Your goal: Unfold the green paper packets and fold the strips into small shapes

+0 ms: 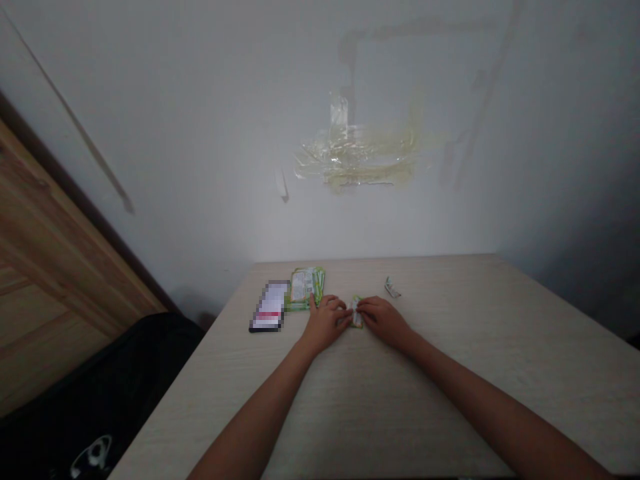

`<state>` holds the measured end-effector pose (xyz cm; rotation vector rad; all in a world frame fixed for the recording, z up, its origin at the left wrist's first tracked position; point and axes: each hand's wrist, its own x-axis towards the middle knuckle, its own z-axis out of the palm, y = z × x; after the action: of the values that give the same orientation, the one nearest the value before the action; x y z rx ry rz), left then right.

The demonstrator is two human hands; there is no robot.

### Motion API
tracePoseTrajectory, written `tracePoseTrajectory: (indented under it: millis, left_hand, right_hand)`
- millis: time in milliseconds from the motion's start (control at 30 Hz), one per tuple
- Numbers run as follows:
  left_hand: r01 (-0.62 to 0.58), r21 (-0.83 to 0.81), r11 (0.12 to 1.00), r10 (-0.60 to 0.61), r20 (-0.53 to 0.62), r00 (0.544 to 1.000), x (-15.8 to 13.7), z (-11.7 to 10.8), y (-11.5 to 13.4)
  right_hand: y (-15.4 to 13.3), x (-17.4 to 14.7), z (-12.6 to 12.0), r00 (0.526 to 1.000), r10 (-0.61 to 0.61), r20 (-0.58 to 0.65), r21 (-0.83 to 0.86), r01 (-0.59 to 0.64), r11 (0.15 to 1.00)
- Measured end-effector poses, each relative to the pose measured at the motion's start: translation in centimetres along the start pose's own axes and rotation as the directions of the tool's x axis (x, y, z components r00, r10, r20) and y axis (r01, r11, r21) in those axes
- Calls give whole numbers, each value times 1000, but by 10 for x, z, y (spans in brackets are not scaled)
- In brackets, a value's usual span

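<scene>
Between my hands a small green-and-white printed paper piece (357,316) lies on the table, narrow and apparently folded. My left hand (327,321) holds its left side with closed fingertips, while one finger points away toward the stack behind. From the other side, my right hand (385,321) pinches the paper with bent fingers. My fingers cover part of its edges. Just beyond my left hand sits a stack of green-and-white printed sheets or packets (306,285). A small crumpled or folded piece (393,287) with similar colours rests behind my right hand.
A phone (269,308) with its screen lit lies left of the stack. The pale wooden table (390,400) meets a wall (210,167) bearing peeling clear tape (360,157). Left of the table are a dark bag or cloth (145,360) and a wooden panel (55,240).
</scene>
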<state>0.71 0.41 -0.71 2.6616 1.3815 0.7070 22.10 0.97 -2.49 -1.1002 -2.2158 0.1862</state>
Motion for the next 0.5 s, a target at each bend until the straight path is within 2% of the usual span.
tracePoseTrajectory:
  millis: [300, 500]
  left_hand:
    - [27, -18, 999, -27, -2, 1000, 0, 7, -2]
    - [38, -4, 999, -38, 39, 999, 1, 4, -1]
  right_hand:
    - [3, -1, -1, 1000, -27, 10, 16, 27, 1000]
    - [-2, -1, -4, 999, -17, 39, -60, 19, 998]
